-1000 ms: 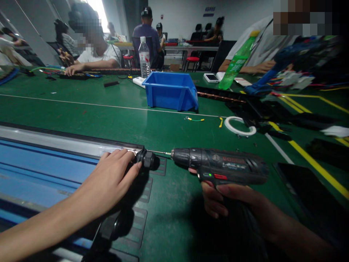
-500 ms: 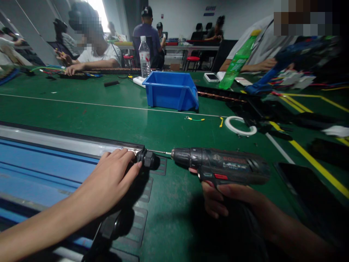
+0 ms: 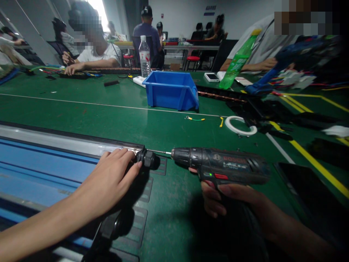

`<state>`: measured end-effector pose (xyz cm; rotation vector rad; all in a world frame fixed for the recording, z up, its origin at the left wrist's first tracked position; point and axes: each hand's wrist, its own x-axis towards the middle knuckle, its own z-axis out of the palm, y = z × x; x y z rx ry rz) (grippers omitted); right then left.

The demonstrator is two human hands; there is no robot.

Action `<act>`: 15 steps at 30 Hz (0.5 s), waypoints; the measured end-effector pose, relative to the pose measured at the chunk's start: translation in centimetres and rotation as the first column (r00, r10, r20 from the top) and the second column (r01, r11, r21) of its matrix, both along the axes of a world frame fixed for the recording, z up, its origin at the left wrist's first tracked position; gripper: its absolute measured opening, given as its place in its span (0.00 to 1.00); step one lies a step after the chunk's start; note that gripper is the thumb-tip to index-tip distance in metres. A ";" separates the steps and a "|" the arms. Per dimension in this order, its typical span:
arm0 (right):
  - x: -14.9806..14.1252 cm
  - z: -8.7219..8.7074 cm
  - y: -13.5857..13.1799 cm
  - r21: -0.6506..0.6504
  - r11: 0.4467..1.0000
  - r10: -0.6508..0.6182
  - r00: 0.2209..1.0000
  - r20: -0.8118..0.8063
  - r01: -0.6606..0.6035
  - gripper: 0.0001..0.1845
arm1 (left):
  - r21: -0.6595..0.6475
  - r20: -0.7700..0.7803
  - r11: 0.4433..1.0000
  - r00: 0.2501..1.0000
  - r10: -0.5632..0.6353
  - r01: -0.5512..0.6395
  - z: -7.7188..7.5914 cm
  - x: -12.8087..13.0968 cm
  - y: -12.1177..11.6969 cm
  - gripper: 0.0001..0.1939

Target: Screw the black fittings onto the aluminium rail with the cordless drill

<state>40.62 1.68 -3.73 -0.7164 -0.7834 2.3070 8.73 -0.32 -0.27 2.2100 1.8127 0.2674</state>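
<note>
My right hand [image 3: 218, 198] is wrapped round the grip of a black cordless drill [image 3: 223, 163], held level and pointing left. Its long driver bit [image 3: 159, 151] reaches the end of a long blue-and-silver housing [image 3: 49, 160]; the tip's exact contact is hard to make out. My left hand [image 3: 114, 173] lies over that same end, with fingers bent and thumb against a black cable gland [image 3: 147, 159]. A second black gland [image 3: 110, 225] shows nearer me. A small green light glows on the drill.
A blue bin [image 3: 171, 92] stands beyond the housing, near a clear bottle [image 3: 144, 56]. To its right lie a green-yellow wire [image 3: 195, 119] and a white ring [image 3: 237, 131]. A dark phone-like slab [image 3: 308, 196] is right of the drill. Other people sit across the table.
The drill's green light was lit, went dark half a second ago, and is lit again now. Both my hands and the drill hold nearly the same place.
</note>
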 end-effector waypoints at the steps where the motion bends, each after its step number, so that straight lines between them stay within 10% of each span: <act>1: 0.0 0.0 0.0 0.004 1.000 0.004 1.000 0.000 -0.004 0.11 | 0.001 0.001 1.000 1.000 0.000 0.000 0.0 0.0 0.0 0.16; 15: 0.0 0.1 0.1 -0.006 1.000 -0.001 1.000 0.008 0.001 0.11 | -0.001 -0.002 1.000 1.000 -0.001 0.001 0.0 0.1 0.1 0.17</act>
